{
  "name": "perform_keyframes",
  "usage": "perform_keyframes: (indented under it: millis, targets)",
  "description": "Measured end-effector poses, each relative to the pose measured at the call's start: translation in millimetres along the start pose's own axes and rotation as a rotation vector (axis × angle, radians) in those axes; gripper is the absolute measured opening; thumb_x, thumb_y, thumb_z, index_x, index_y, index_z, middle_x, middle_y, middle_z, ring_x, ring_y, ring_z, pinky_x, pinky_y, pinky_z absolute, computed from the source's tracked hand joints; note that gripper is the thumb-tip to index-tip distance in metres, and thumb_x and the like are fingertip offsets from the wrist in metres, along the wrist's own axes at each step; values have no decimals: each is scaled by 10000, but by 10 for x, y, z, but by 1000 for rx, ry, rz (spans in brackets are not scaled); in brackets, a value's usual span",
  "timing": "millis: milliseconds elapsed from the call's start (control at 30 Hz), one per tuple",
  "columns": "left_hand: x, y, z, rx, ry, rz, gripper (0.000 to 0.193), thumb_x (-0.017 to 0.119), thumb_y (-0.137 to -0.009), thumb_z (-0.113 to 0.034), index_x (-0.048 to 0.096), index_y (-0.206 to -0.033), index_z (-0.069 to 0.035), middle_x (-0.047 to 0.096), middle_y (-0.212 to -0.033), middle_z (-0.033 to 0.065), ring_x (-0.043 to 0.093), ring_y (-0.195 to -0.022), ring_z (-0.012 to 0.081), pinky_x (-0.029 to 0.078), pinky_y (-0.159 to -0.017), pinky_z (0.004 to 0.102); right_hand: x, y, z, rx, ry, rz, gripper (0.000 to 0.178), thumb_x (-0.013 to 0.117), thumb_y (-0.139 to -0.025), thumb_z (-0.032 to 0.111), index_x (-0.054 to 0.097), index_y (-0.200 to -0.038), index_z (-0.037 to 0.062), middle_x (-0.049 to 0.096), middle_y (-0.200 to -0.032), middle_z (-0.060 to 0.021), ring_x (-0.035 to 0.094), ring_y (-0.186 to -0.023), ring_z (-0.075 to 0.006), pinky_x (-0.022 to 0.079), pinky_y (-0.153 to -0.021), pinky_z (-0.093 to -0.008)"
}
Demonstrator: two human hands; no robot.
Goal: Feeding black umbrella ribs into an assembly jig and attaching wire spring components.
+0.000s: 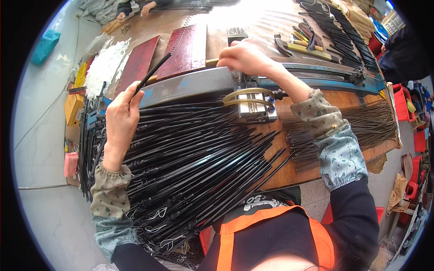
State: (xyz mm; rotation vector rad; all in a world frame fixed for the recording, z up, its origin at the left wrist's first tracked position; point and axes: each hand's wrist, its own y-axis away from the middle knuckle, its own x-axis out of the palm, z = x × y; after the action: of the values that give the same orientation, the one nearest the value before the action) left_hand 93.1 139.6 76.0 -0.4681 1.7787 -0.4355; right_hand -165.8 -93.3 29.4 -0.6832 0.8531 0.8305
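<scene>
Upright in my left hand point(121, 116) is a black tube point(153, 72), gripped between thumb and fingers and tilted up to the right. A thin coil spring point(180, 38) sticks out of its upper end. My right hand point(246, 58) is over the middle of the bench machine, beside a small dark block point(237, 32). Its fingers are curled and slightly blurred; whatever they hold is hidden. Below it sits a metal clamp unit point(253, 106) with yellowish hoses point(242, 93). A grey metal beam point(190, 86) runs between my hands.
Many black rods point(194, 158) lie piled in front of me, some with white cords. Loose springs point(339, 124) are heaped at right. Beyond the machine are dark red boards point(187, 49), a hammer point(307, 49) and white pieces point(106, 65). Another person's hands point(147, 9) show at the far edge.
</scene>
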Motion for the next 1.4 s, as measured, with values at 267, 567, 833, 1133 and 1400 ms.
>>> perform_keyframes:
  millis: [267, 567, 833, 1133, 1400]
  targets:
    - [-28, -18, 200, -11, -101, 53, 270, 642, -947, -199, 663, -1199, -104, 663, -843, 176, 638, -724, 356, 494, -651, 408, -214, 523, -634, -261, 594, -618, 80, 661, -892, 201, 727, -898, 157, 684, -728, -46, 642, -827, -194, 349, -944, -394]
    - [869, -722, -607, 322, 53, 89, 286, 657, -924, -192, 672, -1209, -173, 648, -817, 151, 643, -693, 329, 509, -627, 415, -733, 1773, -907, 354, -269, -479, 223, 573, -1006, 211, 662, -918, 26, 638, -745, -7, 592, -704, -123, 440, -634, -324]
    - [278, -837, -570, 52, 50, 67, 269, 663, -935, -212, 677, -1198, -158, 689, -876, 174, 667, -700, 313, 510, -610, 377, -133, 477, -306, -156, -379, -424, 195, 624, -960, 181, 741, -998, 29, 731, -942, -67, 674, -824, -155, 529, -772, -303]
    - [-181, -200, 126, -77, -53, -1, 283, 649, -956, -194, 674, -1197, -48, 691, -941, 219, 693, -766, 281, 518, -683, 346, 0, 39, -15, -148, 169, -64, 214, 627, -914, 309, 771, -968, 161, 686, -844, -55, 600, -1034, -219, 378, -977, -421]
    - [-8, -97, 349, 37, -88, 7, 271, 656, -940, -203, 672, -1195, -114, 678, -877, 167, 656, -742, 331, 504, -662, 388, -199, 824, -922, -223, 617, -515, 60, 677, -853, 100, 664, -855, 159, 673, -777, 7, 606, -921, -198, 282, -1013, -399]
